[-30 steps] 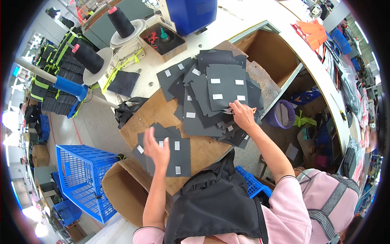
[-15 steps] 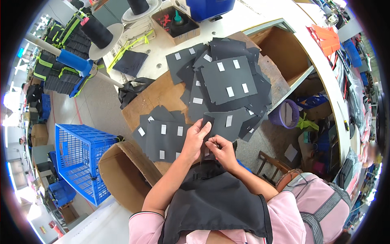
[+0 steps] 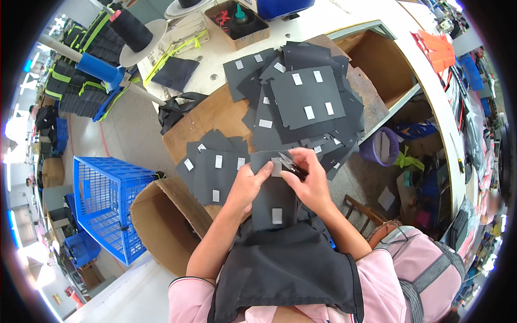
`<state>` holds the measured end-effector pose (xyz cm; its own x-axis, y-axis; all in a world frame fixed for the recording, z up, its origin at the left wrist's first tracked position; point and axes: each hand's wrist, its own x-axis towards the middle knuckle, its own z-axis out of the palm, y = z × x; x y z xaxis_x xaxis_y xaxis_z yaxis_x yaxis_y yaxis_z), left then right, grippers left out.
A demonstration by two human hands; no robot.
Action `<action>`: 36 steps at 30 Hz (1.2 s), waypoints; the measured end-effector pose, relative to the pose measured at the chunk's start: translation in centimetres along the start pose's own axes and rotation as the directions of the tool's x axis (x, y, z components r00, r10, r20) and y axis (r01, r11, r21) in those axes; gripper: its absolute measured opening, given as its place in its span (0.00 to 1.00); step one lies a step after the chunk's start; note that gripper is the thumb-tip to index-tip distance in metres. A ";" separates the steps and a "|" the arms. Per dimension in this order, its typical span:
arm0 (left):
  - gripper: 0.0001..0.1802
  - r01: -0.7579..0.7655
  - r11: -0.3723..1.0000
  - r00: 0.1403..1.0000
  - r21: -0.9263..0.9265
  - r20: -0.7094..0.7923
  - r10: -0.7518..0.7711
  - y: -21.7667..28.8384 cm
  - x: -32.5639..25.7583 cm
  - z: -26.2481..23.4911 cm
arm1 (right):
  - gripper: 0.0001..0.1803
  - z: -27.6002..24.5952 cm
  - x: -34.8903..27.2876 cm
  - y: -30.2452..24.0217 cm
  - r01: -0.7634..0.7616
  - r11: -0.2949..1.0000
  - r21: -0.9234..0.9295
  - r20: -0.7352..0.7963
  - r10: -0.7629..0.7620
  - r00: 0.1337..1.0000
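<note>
A busy sewing workroom surrounds a white tabletop (image 3: 353,16), with a brown, wood-like board (image 3: 188,132) reaching from it toward the person. On the far right part of the board lies a large, loosely fanned pile of flat black panels with white rectangular patches (image 3: 307,99); a smaller pile of similar black panels (image 3: 207,180) lies to its left and nearer, the gap between them apparently keeping the two groups distinct. One flat black panel with white patches (image 3: 274,196) is held in front of the person, close to the black fabric apron (image 3: 285,264), probably to bring its details within easy view. The left hand (image 3: 249,185) is closed on this panel's left edge, thumb on top and fingers mostly hidden, which seems to steady it. The right hand (image 3: 311,180) is partly curled around small dark-handled metal snips (image 3: 293,167), their blades angled left by the panel's far patch, presumably for close control; whether the blades touch it, I cannot tell. A brown cardboard box (image 3: 153,215) stands near left, beside a blue plastic lattice basket (image 3: 102,185).
</note>
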<state>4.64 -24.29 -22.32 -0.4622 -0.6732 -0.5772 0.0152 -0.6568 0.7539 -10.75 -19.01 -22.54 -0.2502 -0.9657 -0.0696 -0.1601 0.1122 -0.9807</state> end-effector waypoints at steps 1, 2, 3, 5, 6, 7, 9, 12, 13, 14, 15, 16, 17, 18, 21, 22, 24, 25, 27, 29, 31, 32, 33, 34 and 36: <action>0.18 -0.075 0.997 0.996 0.010 -0.041 0.075 0.1 -0.3 0.3 | 0.21 -0.6 -0.4 0.1 0.119 0.981 -0.151 -0.024 -0.124 0.992; 0.18 -0.073 0.997 0.996 0.008 -0.048 0.074 0.3 -0.5 0.4 | 0.21 -1.1 -0.7 0.2 0.229 0.926 -0.300 -0.029 -0.249 0.968; 0.18 -0.082 0.997 0.995 0.000 -0.052 0.082 0.5 -0.6 0.5 | 0.19 -1.5 -1.0 0.3 0.235 0.910 -0.342 -0.040 -0.264 0.964; 0.18 -0.088 0.996 0.994 -0.008 -0.059 0.088 0.4 -0.7 0.6 | 0.19 -2.2 -0.9 0.0 0.301 0.864 -0.405 0.026 -0.318 0.948; 0.19 -0.113 0.993 0.991 0.033 -0.064 0.115 0.3 -0.6 0.6 | 0.18 -2.4 -0.7 -0.3 0.366 0.807 -0.463 0.089 -0.369 0.925; 0.19 -0.138 0.988 0.987 0.075 -0.067 0.143 0.2 -0.6 0.6 | 0.17 -2.6 -0.4 -0.5 0.430 0.754 -0.496 0.114 -0.435 0.893; 0.19 -0.144 0.980 0.986 0.140 -0.063 0.154 0.1 -0.7 0.6 | 0.17 -2.8 0.1 -0.8 0.458 0.719 -0.524 0.145 -0.454 0.879; 0.19 -0.137 0.973 0.988 0.185 -0.048 0.148 0.2 -1.0 0.3 | 0.16 -3.0 0.0 -1.0 0.491 0.669 -0.558 0.189 -0.474 0.860; 0.19 -0.122 0.978 0.991 0.167 -0.037 0.130 0.3 -1.0 0.2 | 0.15 -3.0 0.0 -1.0 0.496 0.659 -0.566 0.198 -0.475 0.857; 0.19 -0.122 0.978 0.991 0.167 -0.037 0.130 0.4 -1.1 0.2 | 0.15 -3.0 -0.2 -0.7 0.496 0.659 -0.566 0.199 -0.475 0.857; 0.19 -0.114 0.977 0.991 0.178 -0.042 0.124 0.5 -1.2 0.2 | 0.16 -3.0 -0.4 -0.3 0.495 0.692 -0.526 0.136 -0.506 0.852; 0.19 -0.107 0.976 0.992 0.189 -0.047 0.117 0.5 -1.3 0.2 | 0.16 -3.0 -0.5 -0.2 0.495 0.722 -0.483 0.071 -0.531 0.844; 0.19 -0.107 0.976 0.992 0.188 -0.049 0.118 0.4 -1.2 0.1 | 0.16 -3.1 -0.5 -0.5 0.514 0.700 -0.496 0.085 -0.550 0.831; 0.19 -0.113 0.971 0.992 0.212 -0.036 0.123 0.2 -1.1 0.0 | 0.16 -3.1 -0.5 -0.8 0.512 0.702 -0.496 0.084 -0.548 0.832; 0.18 -0.139 0.956 0.988 0.260 -0.026 0.151 0.4 -1.4 0.2 | 0.16 -3.2 0.1 -1.4 0.489 0.700 -0.520 0.154 -0.486 0.860; 0.18 -0.161 0.946 0.984 0.282 -0.029 0.176 0.6 -1.4 0.3 | 0.16 -3.4 0.3 -1.6 0.519 0.673 -0.527 0.196 -0.497 0.845; 0.19 -0.132 0.961 0.989 0.244 -0.033 0.144 0.8 -1.4 0.4 | 0.16 -3.5 0.4 -1.5 0.548 0.646 -0.531 0.238 -0.507 0.828; 0.19 -0.103 0.973 0.993 0.205 -0.036 0.113 0.9 -1.4 0.4 | 0.16 -3.6 0.3 -1.3 0.558 0.638 -0.530 0.231 -0.524 0.820; 0.19 -0.095 0.973 0.994 0.210 -0.040 0.106 1.0 -1.6 0.4 | 0.16 -3.5 0.2 -1.1 0.570 0.630 -0.527 0.227 -0.542 0.809; 0.19 -0.087 0.973 0.994 0.215 -0.047 0.100 0.9 -1.5 0.2 | 0.16 -3.4 0.3 -1.0 0.548 0.679 -0.488 0.168 -0.543 0.823; 0.17 -0.081 0.956 0.996 0.284 -0.023 0.091 0.7 -1.1 0.0 | 0.16 -3.3 0.5 -1.0 0.537 0.696 -0.478 0.177 -0.522 0.834; 0.17 -0.080 0.955 0.996 0.284 -0.018 0.089 0.8 -1.2 0.2 | 0.16 -3.3 0.8 -1.0 0.527 0.712 -0.464 0.186 -0.503 0.844; 0.16 -0.097 0.973 0.995 0.208 -0.016 0.103 1.1 -1.3 0.4 | 0.20 -3.8 1.2 -0.1 0.531 0.738 -0.415 0.178 -0.507 0.843; 0.15 -0.113 0.985 0.993 0.130 -0.014 0.116 1.3 -1.3 0.6 | 0.20 -4.3 1.6 0.3 0.530 0.737 -0.418 0.174 -0.508 0.844; 0.14 -0.145 0.974 0.989 0.171 -0.002 0.148 0.9 -0.6 0.0 | 0.26 -5.1 2.6 0.8 0.040 0.999 0.029 0.134 -0.043 0.990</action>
<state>4.89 -24.48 -21.35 -0.4533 -0.7635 -0.4599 -0.0700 -0.4839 0.8723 -16.35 -20.24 -22.55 -0.1131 -0.9923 -0.0510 -0.1426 0.0670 -0.9875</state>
